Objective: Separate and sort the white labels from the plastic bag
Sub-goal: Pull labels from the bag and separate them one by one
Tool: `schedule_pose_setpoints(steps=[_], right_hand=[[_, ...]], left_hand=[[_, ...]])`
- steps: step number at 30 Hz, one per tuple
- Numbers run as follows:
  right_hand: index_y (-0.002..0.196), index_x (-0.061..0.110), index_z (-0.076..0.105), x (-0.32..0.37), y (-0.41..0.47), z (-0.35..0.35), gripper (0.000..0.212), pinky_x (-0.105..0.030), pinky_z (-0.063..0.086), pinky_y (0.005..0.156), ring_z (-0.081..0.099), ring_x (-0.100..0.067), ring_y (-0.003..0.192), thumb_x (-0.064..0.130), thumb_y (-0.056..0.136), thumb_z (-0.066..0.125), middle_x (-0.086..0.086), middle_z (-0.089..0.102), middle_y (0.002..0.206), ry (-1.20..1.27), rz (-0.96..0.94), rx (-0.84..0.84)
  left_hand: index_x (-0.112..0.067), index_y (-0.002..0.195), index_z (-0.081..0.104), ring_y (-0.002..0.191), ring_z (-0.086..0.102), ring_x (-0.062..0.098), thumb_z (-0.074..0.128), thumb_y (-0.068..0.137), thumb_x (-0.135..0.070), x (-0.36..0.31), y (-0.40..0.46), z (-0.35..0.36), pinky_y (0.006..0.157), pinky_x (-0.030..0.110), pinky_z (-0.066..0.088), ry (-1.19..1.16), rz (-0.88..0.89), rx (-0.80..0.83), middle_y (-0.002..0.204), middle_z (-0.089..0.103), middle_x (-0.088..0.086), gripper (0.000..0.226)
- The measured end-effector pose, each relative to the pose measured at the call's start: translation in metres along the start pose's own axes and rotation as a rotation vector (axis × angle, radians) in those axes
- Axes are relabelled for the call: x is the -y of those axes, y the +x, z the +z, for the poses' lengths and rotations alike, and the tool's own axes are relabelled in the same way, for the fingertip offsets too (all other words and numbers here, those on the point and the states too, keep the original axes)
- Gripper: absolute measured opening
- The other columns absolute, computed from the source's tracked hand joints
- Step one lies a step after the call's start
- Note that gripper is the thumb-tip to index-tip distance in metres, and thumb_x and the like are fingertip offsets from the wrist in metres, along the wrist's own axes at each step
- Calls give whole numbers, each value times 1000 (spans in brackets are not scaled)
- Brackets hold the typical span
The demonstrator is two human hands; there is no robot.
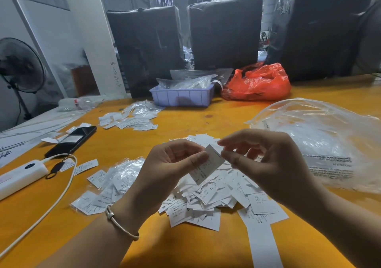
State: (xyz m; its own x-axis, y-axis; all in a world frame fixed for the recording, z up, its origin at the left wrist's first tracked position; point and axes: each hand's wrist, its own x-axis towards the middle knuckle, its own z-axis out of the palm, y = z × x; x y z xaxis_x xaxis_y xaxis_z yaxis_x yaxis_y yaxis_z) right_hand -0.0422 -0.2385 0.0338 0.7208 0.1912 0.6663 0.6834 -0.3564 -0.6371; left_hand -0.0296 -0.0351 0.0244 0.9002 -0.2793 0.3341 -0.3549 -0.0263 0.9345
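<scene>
Mid-sort: left hand (175, 160) pinches one label (208, 165) above the near pile (206, 197); right hand (266, 156), fingers loosely curled, touches its edge. Next, read its size and drop it left.

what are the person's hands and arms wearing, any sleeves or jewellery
Both forearms are bare, with no sleeves in view and no gloves. The left hand has a thin, pale, silvery bangle round its wrist, with a small knot-like band at one point. The right hand shows no ring, watch or bracelet. Fingernails look short and unpainted.
</scene>
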Motion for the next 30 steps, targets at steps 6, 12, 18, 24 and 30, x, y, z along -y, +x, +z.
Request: schedule_pose_setpoints(steps=[6,12,18,24,30], right_hand=[[96,16,76,4,-3,6,16,-14,45,52,61,-7,63,17,83,68,13,69,80,-220,-146,39],[106,20,73,9,-3,5,34,-21,48,52,61,-7,65,40,86,55,13,69,89,-223,-149,86],[118,18,68,13,-6,6,38,-31,50,47,57,-4,60,37,89,54,8,68,100,-341,-236,-28],[120,25,67,13,-9,11,39,-28,51,50,55,1,62,42,89,51,10,68,104,-413,-241,136],[102,26,73,6,-4,7,32,-23,51,54,65,-9,68,47,77,69,15,70,91,-50,-14,112]], left_hand=[[-24,78,78,77,67,7,78,73,-35,-1,-1,0,66,18,52,-11,-7,-16,79,73,-1,13],[-20,80,78,78,67,10,79,74,-29,-2,0,1,69,18,53,-48,11,-48,81,74,3,11],[-19,79,78,76,67,11,81,68,-35,-3,0,1,67,19,52,-64,26,-86,80,74,3,19],[-21,82,78,80,68,12,76,70,-39,-3,-1,1,67,19,52,-38,35,-97,85,75,4,22],[-24,80,78,77,66,7,81,71,-35,-2,0,-1,63,16,51,-53,9,-92,83,74,-1,15]])
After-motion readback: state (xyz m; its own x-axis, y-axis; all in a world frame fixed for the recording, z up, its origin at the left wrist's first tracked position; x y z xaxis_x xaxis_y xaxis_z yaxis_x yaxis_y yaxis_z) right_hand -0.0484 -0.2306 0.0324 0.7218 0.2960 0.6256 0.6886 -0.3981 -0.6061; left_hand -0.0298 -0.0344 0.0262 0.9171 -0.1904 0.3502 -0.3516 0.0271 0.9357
